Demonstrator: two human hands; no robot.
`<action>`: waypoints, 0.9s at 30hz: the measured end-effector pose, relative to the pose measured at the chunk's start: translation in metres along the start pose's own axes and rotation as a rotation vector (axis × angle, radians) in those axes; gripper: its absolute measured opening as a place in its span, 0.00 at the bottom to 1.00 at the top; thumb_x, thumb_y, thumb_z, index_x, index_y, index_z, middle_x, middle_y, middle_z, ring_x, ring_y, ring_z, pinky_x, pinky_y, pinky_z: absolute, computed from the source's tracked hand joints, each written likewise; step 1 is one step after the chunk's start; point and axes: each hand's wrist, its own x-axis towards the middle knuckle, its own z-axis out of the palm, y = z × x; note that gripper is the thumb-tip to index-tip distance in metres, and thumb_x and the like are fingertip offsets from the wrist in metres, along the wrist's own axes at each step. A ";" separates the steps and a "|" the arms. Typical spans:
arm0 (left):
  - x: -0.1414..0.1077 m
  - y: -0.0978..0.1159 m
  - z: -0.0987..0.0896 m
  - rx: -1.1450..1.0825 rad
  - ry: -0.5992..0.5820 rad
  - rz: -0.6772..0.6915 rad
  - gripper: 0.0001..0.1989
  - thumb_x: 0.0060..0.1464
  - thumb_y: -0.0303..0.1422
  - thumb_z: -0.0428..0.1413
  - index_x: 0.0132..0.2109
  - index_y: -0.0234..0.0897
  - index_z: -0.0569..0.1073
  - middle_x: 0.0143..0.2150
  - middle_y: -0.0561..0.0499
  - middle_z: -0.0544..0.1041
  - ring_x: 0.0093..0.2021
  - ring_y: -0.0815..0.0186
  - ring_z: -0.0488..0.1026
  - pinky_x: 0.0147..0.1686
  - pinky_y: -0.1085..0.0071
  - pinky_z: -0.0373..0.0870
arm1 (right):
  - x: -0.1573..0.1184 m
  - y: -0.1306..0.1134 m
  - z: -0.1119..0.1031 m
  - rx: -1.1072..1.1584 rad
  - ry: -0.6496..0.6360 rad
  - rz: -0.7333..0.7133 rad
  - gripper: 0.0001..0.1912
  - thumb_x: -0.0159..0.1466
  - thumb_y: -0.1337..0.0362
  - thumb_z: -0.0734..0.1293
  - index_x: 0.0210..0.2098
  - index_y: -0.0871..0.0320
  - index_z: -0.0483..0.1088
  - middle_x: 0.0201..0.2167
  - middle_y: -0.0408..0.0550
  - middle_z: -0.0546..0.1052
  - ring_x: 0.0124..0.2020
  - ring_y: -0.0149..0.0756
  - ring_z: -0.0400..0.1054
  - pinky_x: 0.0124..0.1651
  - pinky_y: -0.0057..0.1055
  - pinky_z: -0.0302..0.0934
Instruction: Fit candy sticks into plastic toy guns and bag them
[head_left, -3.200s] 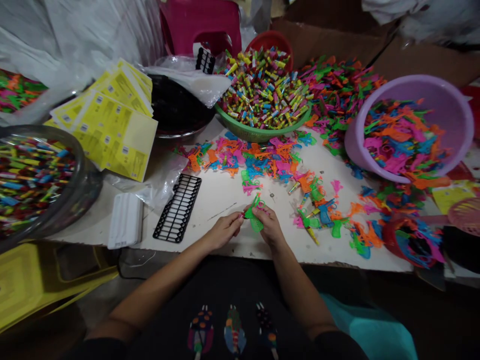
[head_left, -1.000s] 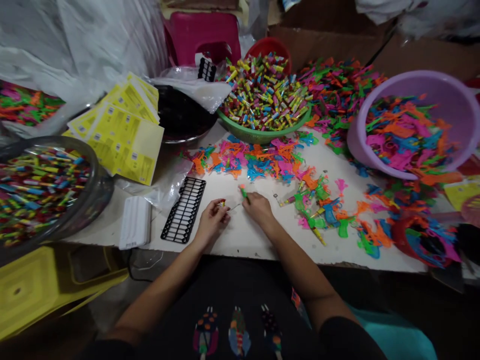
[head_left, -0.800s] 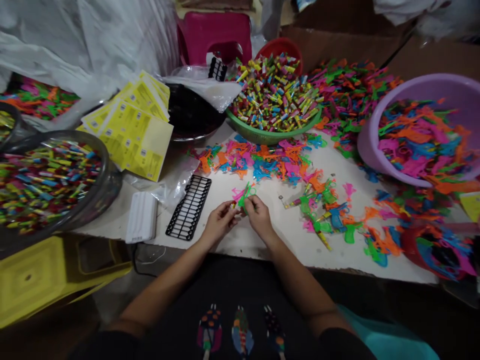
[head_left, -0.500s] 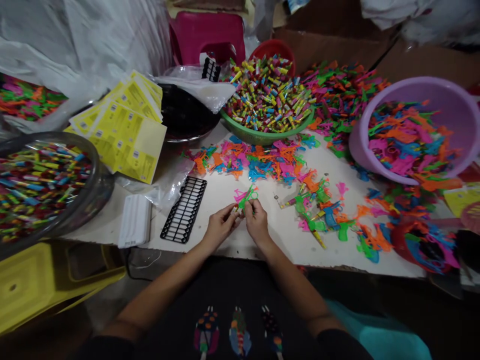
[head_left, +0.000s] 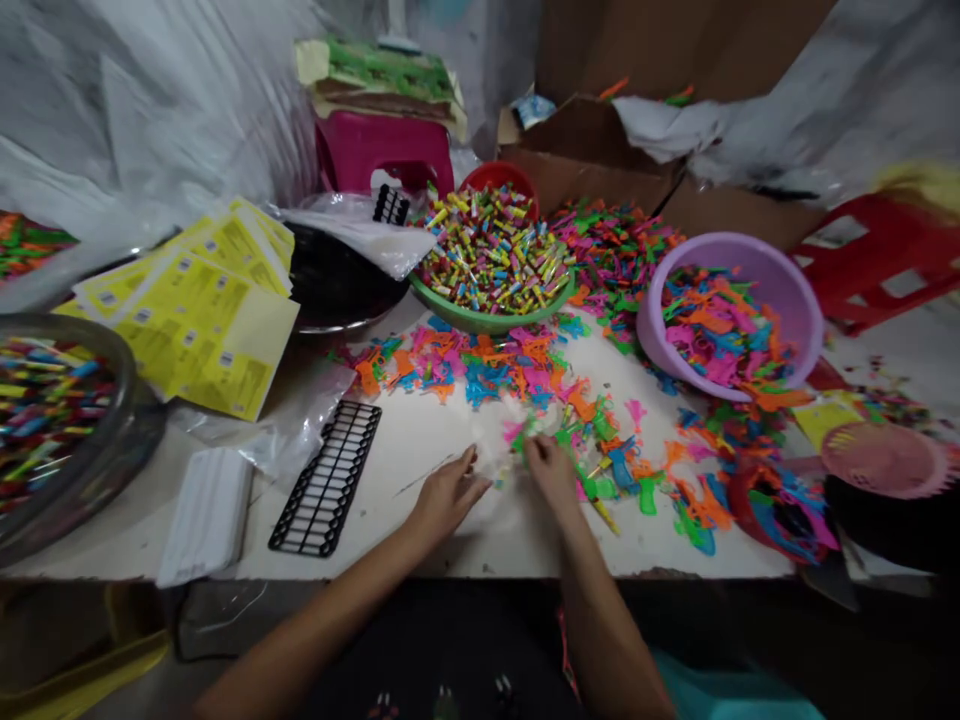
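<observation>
My left hand [head_left: 448,492] hovers over the pale tabletop, thumb and fingers apart, with nothing seen in it. To its right, my right hand [head_left: 551,468] is closed at the near left edge of a loose group of plastic toy guns [head_left: 619,465]. A blurred green toy gun [head_left: 529,432] shows at its fingertips; motion smears its outline. A small pink piece [head_left: 512,431] lies just left of those fingers. Farther back, a band of orange, pink and blue toy guns [head_left: 480,365] stretches across the table.
A black plastic grid [head_left: 326,480] and a white box [head_left: 206,515] lie at left, near yellow printed sheets [head_left: 202,330]. Small coloured tubes fill a green basin [head_left: 491,320] and a dark basin [head_left: 142,400]. A purple tub [head_left: 806,310] of toy guns stands at right.
My hands have separated. The right hand has moved right with the green toy gun, toward the loose group. My left hand has opened. The camera view has shifted up and right.
</observation>
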 end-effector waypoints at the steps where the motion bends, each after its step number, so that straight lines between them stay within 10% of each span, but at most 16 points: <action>1: 0.001 -0.007 0.002 0.060 0.062 0.035 0.21 0.53 0.37 0.50 0.54 0.35 0.64 0.45 0.43 0.74 0.44 0.62 0.72 0.44 0.64 0.69 | 0.010 0.011 -0.024 -0.181 0.041 0.113 0.19 0.55 0.49 0.56 0.20 0.57 0.65 0.18 0.45 0.66 0.25 0.34 0.62 0.29 0.30 0.56; 3: 0.001 -0.022 0.003 0.185 0.191 0.097 0.20 0.54 0.36 0.49 0.53 0.35 0.65 0.49 0.42 0.72 0.51 0.59 0.67 0.50 0.58 0.65 | 0.030 0.029 -0.070 -0.485 0.195 0.324 0.20 0.52 0.48 0.60 0.24 0.60 0.70 0.23 0.54 0.71 0.30 0.43 0.65 0.32 0.37 0.57; 7: -0.001 -0.046 0.007 0.322 0.224 0.178 0.18 0.54 0.33 0.49 0.53 0.36 0.65 0.53 0.42 0.68 0.57 0.57 0.60 0.54 0.53 0.59 | 0.082 0.020 -0.109 -0.479 0.440 0.002 0.23 0.55 0.53 0.59 0.41 0.65 0.70 0.38 0.60 0.73 0.36 0.44 0.66 0.40 0.40 0.59; 12: -0.002 -0.053 0.011 0.344 0.233 0.206 0.18 0.54 0.31 0.49 0.53 0.36 0.64 0.54 0.43 0.67 0.58 0.57 0.59 0.54 0.54 0.61 | 0.186 -0.059 -0.073 -0.305 0.325 -0.487 0.23 0.56 0.56 0.59 0.49 0.61 0.65 0.45 0.57 0.70 0.43 0.41 0.64 0.44 0.38 0.59; 17: 0.000 -0.059 0.011 0.367 0.279 0.232 0.16 0.53 0.28 0.50 0.50 0.36 0.66 0.51 0.44 0.69 0.55 0.60 0.62 0.50 0.58 0.66 | 0.275 -0.116 -0.042 -0.469 0.336 -0.276 0.30 0.56 0.54 0.60 0.55 0.60 0.58 0.53 0.60 0.62 0.51 0.50 0.58 0.50 0.44 0.53; 27: 0.002 -0.060 0.013 0.455 0.207 0.228 0.14 0.52 0.30 0.51 0.47 0.39 0.69 0.49 0.46 0.72 0.51 0.59 0.66 0.49 0.52 0.64 | 0.292 -0.120 -0.001 -0.344 0.289 -0.381 0.29 0.50 0.45 0.63 0.42 0.60 0.65 0.45 0.57 0.65 0.43 0.45 0.63 0.45 0.39 0.57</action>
